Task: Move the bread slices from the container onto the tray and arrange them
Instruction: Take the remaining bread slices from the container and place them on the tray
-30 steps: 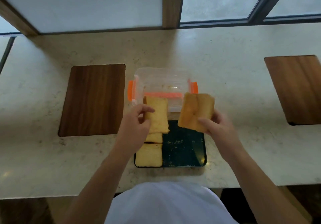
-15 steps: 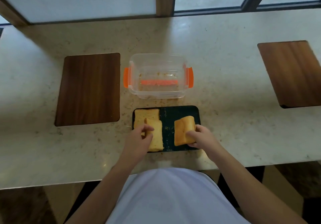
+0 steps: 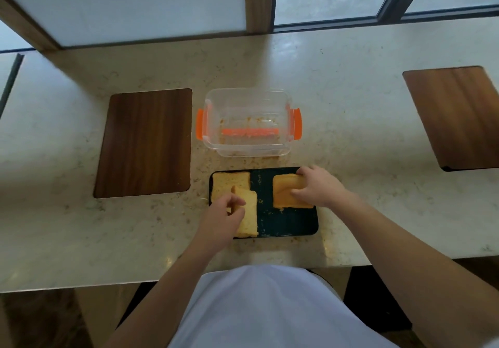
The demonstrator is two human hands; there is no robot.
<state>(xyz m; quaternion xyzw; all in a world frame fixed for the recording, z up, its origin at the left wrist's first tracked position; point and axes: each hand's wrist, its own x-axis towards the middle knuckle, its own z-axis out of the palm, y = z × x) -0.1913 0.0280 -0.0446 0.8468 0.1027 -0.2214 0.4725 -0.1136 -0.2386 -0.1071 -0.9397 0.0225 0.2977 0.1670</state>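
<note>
Bread slices (image 3: 231, 184) all out of the container (image 3: 247, 123) and on the dark tray (image 3: 289, 223), just below frame centre. One slice flat in the tray's upper left corner; a second (image 3: 249, 216) overlapping its lower edge, pinched at the near-left edge between thumb and fingertips of the left hand (image 3: 222, 219), tilted a little, probably to slide it square beside its neighbour. On the tray's right half, a third piece (image 3: 283, 192), possibly two stacked, under the right hand (image 3: 320, 187): grip closed over its upper right edge, fingers curled across the top, seemingly pressing it down into place. Middle strip of tray bare but for crumbs, room enough to straighten both columns. Container empty except for crumbs and an orange strip, just above the tray on the pale tabletop (image 3: 351, 120). Wooden boards (image 3: 145, 142) at mid left and upper right, unused. Transfer apparently done; arranging under way
</note>
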